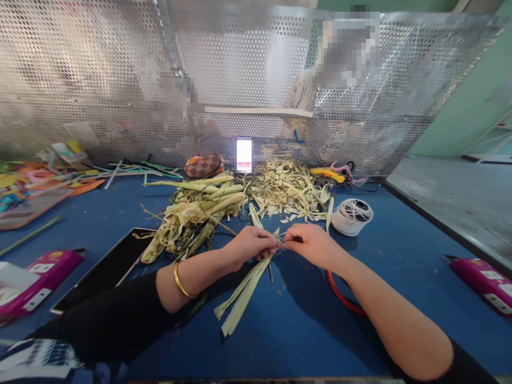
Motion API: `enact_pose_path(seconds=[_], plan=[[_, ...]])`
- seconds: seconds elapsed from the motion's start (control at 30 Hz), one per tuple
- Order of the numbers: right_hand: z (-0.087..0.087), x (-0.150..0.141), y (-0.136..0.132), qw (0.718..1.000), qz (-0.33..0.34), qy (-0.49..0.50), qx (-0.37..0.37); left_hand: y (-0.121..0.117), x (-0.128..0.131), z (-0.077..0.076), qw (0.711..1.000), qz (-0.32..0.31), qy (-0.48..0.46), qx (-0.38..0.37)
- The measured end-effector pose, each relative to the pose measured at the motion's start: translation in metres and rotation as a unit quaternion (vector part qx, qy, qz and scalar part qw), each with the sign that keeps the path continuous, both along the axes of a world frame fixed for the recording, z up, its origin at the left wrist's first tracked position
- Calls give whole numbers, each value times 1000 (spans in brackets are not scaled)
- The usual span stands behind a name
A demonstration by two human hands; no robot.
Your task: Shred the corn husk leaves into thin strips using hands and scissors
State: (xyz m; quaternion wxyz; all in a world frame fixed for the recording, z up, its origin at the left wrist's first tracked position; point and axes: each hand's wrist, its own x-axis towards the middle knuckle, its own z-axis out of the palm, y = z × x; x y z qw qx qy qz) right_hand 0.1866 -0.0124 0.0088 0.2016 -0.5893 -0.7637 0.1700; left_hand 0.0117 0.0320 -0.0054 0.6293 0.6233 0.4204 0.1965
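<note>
My left hand (250, 245) and my right hand (312, 244) meet over the blue table (304, 325), both pinched on the top end of a bundle of pale green leaf strips (244, 290). The strips trail down and toward me onto the table. A gold bangle (181, 282) circles my left wrist. Just behind my hands lies a pile of long green husk leaves (196, 213).
A heap of cut leaf scraps (290, 189) lies at the back, with a spool of white thread (352, 216) to its right. A red ring (340, 296) shows under my right forearm. Pink packets (486, 282) (40, 274), a dark tablet (108, 266), a phone (244, 155) and a perforated metal screen (100, 80) surround the work area.
</note>
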Motion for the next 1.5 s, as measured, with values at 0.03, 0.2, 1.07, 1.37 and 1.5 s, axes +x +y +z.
enact_pose_path(seconds=[0.03, 0.2, 1.07, 1.37, 1.5], plan=[[0, -1, 0, 1000, -1, 10, 0, 0, 0, 0, 1000, 1, 0, 0], [5, -2, -4, 993, 32, 87, -67, 1, 0, 1, 1000, 23, -14, -5], [-29, -10, 9, 932, 10, 318, -172, 8, -7, -5, 978, -10, 7, 208], [-30, -12, 9, 931, -37, 327, -161, -5, -6, -10, 890, 18, 70, 450], [-31, -14, 9, 930, -48, 327, -159, -1, -7, -10, 860, 11, 91, 502]])
